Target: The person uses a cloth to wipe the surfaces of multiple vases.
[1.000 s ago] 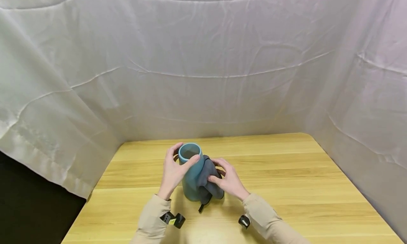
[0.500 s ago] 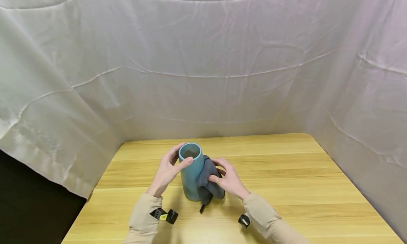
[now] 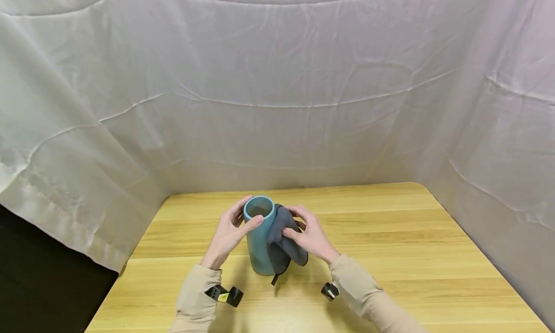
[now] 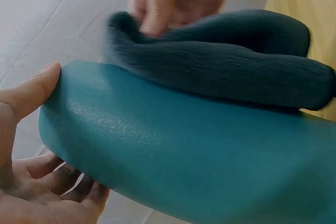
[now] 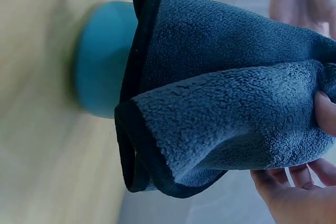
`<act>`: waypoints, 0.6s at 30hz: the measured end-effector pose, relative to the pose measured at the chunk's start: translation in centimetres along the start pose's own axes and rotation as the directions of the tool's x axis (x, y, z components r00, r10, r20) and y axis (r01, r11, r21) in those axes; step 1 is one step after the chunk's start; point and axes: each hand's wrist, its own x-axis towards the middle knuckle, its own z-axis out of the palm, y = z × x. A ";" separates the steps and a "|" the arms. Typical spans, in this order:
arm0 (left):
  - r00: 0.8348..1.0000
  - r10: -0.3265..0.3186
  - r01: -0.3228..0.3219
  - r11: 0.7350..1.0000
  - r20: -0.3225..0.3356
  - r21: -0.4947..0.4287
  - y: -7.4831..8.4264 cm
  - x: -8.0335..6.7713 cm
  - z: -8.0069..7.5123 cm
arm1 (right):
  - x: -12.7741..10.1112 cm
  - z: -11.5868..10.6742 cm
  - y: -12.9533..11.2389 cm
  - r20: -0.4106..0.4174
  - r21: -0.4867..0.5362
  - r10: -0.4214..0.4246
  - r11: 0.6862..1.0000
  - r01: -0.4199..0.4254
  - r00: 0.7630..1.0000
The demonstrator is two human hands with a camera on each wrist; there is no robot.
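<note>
One teal cup (image 3: 260, 239) stands upright on the wooden table (image 3: 390, 246), near the front middle. Long axis vertical, open mouth pointing up toward the head camera.

Left hand (image 3: 226, 236): thumb on the near side of the rim, fingers curled round the far side; it holds the cup near the top. The left wrist view shows the thumb tip (image 4: 37, 85) lying against the cup wall.

Right hand (image 3: 310, 236): pinches one dark grey cloth (image 3: 284, 239) and presses it against the cup's right side. The cloth hangs in folds with a black hem; a small loop dangles at its lower edge.

Change from half a second ago: the right hand and the cloth sit slightly higher on the cup wall, nearer the rim; the right wrist has lifted. Cup position and left-hand grip are unchanged.

Count: 1 cup, 1 cloth, 2 hands, 1 table. White sheeting (image 3: 277, 82) surrounds the table.
</note>
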 end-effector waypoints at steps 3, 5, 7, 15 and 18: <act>1.000 0.000 0.000 1.000 -0.001 0.001 0.0 0.0 0.1 | 0.5 -0.3 -0.9 -0.007 -0.001 -0.039 0.999 0.039 0.999; 1.000 0.002 -0.002 1.000 -0.002 0.000 0.0 0.1 0.0 | 0.7 -0.4 -1.2 -0.004 -0.002 -0.046 0.999 0.046 0.999; 1.000 0.004 -0.004 1.000 -0.001 -0.002 -0.1 0.1 0.0 | 0.8 -0.5 -1.3 0.004 -0.003 -0.045 0.999 0.045 0.999; 1.000 0.012 -0.012 1.000 0.016 -0.009 -0.1 0.1 0.2 | 0.3 -0.8 0.2 0.057 0.035 -0.006 0.999 0.004 0.998; 1.000 0.016 -0.016 1.000 0.017 -0.011 -0.1 0.1 0.2 | -0.2 -0.7 1.2 0.072 0.030 0.023 0.999 -0.025 0.997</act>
